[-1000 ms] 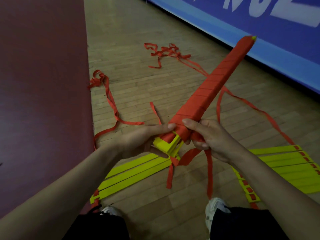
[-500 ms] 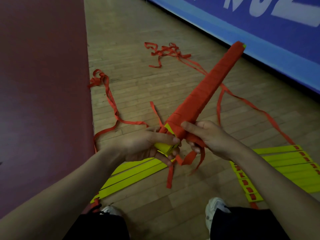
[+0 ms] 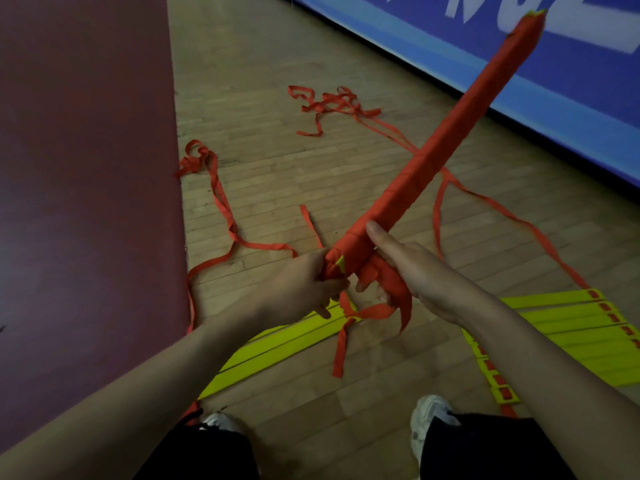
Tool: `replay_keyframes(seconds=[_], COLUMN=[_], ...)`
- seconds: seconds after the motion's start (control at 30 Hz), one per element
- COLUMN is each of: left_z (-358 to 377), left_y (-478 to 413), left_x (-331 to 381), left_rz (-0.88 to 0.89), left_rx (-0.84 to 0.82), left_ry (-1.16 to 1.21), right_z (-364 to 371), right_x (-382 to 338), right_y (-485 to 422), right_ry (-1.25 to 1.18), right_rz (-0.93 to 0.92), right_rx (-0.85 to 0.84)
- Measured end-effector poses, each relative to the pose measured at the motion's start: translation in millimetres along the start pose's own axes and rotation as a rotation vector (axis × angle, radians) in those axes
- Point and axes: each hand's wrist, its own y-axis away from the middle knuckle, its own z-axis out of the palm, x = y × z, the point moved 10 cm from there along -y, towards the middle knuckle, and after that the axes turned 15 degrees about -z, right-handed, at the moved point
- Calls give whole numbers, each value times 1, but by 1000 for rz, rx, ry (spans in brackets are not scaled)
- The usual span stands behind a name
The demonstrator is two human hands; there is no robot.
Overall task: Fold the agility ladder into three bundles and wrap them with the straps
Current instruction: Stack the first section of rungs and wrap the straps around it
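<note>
A long bundle of yellow ladder rungs (image 3: 446, 133), wound almost fully in red strap, points up and to the right. My left hand (image 3: 298, 289) grips its near end, where a bit of yellow shows. My right hand (image 3: 412, 271) holds the bundle just above, thumb along the wrap, fingers curled round the loose red strap end (image 3: 388, 303). Two flat groups of yellow rungs lie on the floor, one under my left forearm (image 3: 277, 351) and one at the right (image 3: 561, 341). Loose red straps (image 3: 225, 209) trail across the wood floor.
A dark red mat (image 3: 86, 168) covers the floor on the left. A blue banner wall (image 3: 519, 81) runs along the back right. My two shoes (image 3: 429, 414) stand at the bottom edge. A tangle of red strap (image 3: 329, 102) lies farther off.
The bundle has tilted up, its far end rising toward the banner. The wrap now covers most of the yellow near end. The hanging strap tail has shortened.
</note>
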Motion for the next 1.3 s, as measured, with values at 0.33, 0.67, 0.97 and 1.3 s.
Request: replay_keyframes(seconds=[0.33, 0.67, 0.97, 1.3], left_z=[3, -19, -47, -6], left_y=[10, 15, -6, 22], left_x=[17, 24, 3, 27], left_rz=[95, 247, 384, 559], left_rx=[505, 254, 352, 182], left_ry=[-629, -713, -546, -443], right_z=[-5, -6, 16, 59], right_x=[15, 7, 10, 0], right_y=[1, -2, 19, 41], right_ry=[-30, -312, -462, -779], right_rz=[40, 79, 263, 230], right_rx=[190, 146, -173, -761])
